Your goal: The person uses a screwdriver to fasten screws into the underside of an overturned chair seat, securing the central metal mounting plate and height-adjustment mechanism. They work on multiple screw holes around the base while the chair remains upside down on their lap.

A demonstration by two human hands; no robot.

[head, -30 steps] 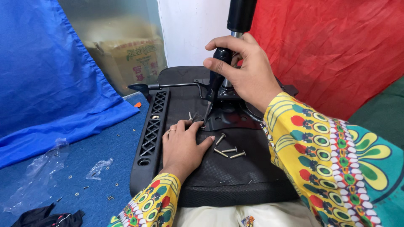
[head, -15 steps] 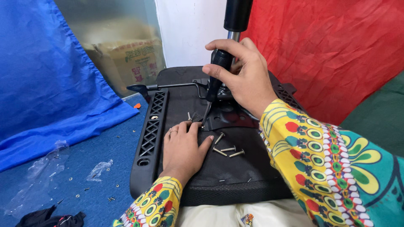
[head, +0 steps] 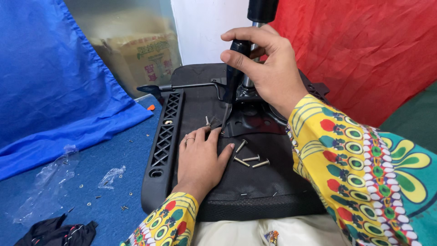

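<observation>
The left hand (head: 200, 159) is lying flat on the black seat (head: 255, 187), fingers spread out and holding nothing. The seat is lying upside down in front of the person. Four silver bolts (head: 250, 158) are lying loose on the seat just beside the left thumb. A little farther away, the right hand (head: 268, 68) is gripping a black tool (head: 233, 73), with its fingers wrapped tight around the handle. The tool is pointing down at the metal plate (head: 255, 118) on the seat. A shiny post (head: 255, 45) is standing up behind the right hand. A blue cloth (head: 54, 82) is hanging at the far left and a red cloth (head: 364, 50) at the far right.
</observation>
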